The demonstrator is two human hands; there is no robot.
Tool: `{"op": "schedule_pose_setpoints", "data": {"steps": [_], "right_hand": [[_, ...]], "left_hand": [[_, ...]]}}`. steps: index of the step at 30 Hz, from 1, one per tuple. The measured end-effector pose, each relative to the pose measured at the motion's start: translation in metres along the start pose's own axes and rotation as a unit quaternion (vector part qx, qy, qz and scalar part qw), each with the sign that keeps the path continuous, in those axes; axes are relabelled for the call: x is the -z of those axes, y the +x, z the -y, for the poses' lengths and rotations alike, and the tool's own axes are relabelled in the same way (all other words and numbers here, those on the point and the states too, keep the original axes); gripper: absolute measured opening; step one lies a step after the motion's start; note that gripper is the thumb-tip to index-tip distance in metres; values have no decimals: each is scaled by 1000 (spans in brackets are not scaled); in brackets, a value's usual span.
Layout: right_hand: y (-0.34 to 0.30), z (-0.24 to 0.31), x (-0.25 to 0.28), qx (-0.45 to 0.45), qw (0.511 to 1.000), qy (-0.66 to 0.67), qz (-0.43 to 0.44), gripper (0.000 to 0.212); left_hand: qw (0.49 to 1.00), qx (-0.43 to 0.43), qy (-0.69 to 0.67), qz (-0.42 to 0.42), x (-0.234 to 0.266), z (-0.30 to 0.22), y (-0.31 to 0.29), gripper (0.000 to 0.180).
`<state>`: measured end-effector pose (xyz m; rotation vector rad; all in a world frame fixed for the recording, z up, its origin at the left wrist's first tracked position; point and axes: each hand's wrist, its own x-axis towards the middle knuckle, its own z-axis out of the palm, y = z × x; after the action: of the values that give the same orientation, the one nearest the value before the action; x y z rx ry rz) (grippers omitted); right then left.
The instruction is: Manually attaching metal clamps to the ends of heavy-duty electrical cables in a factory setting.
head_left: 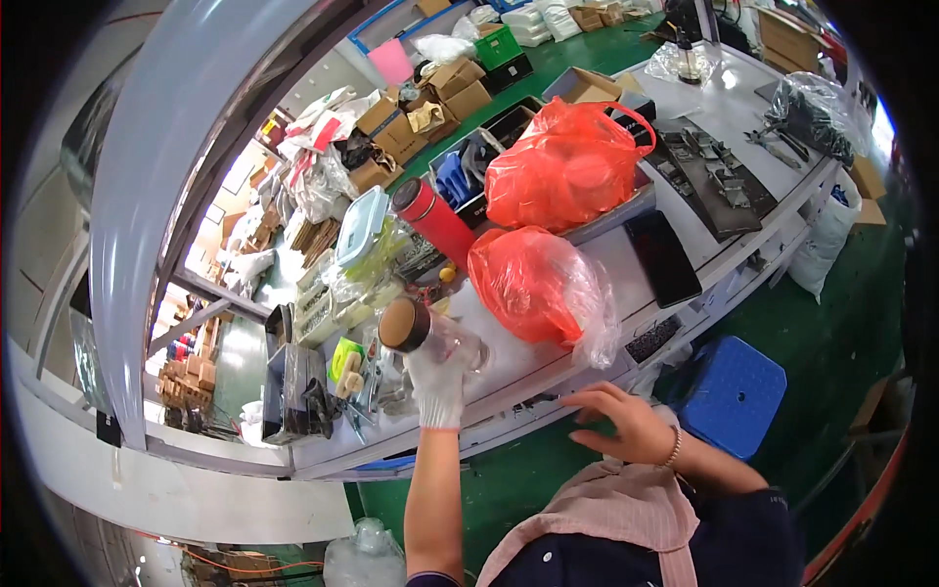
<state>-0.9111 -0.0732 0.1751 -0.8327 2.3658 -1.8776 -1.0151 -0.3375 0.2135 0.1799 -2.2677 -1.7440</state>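
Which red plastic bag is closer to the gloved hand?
The front red bag, with clear plastic at its right, is closer to the left hand; the other red bag sits farther back.

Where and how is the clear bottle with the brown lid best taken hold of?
Probably around the clear body of the bottle, below the brown lid, coming from the person's near side. The body looks round, so it can be wrapped. The gloved left grip is on that side, while a red bag lies to the right.
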Motion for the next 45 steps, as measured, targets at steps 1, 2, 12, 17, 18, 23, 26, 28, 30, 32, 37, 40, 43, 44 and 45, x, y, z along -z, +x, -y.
{"op": "schedule_pose_setpoints", "data": {"steps": [1, 2, 12, 17, 18, 23, 26, 28, 30, 32, 37, 40, 43, 44, 45], "right_hand": [[-13, -5, 5, -30, 999, 3, -24, 45], [-26, -11, 10, -61, 997, 7, -47, 45], [-56, -34, 47, -116, 978, -4, -171, 38], [-34, -36, 39, -96, 992, -25, -76, 35], [-29, -38, 33, -90, 994, -23, -49, 35], [2, -37, -24, -60, 990, 45, 115, 33], [8, -30, -70, -64, 961, 81, 258, 32], [0, -26, -104, -59, 932, 93, 346, 32], [-12, -19, -138, -10, 899, 72, 432, 31], [-31, -7, -175, 18, 858, 78, 508, 32], [-127, 52, -259, 59, 727, 85, 679, 42], [-226, 65, -311, 102, 630, 74, 766, 54], [-357, 70, -368, 223, 575, 89, 783, 62], [-408, 75, -392, 259, 578, 122, 764, 62], [-455, 74, -415, 295, 580, 140, 746, 62]], "left_hand": [[1000, 3, -21, 10, -2, 9, 14, 42], [999, 7, -43, 21, -2, 18, 28, 46], [998, -41, 21, -38, -42, 35, 89, 49], [993, -64, 62, -81, -30, 43, 68, 66], [987, -85, -47, -125, -25, 51, 54, 69], [973, -102, 109, -177, 51, 73, -97, 63], [945, 33, 165, -279, 89, 108, -231, 59], [897, 132, 151, -395, 97, 133, -331, 57], [828, 210, 218, -473, 98, 134, -434, 56], [736, 269, 257, -566, 88, 127, -533, 56], [385, 435, 342, -739, -19, 75, -768, 60], [251, 586, 349, -686, -86, 47, -860, 89], [200, 729, 293, -585, -118, 35, -919, 112], [201, 764, 258, -556, -129, 36, -940, 117], [210, 775, 240, -546, -137, 44, -956, 118]]}}
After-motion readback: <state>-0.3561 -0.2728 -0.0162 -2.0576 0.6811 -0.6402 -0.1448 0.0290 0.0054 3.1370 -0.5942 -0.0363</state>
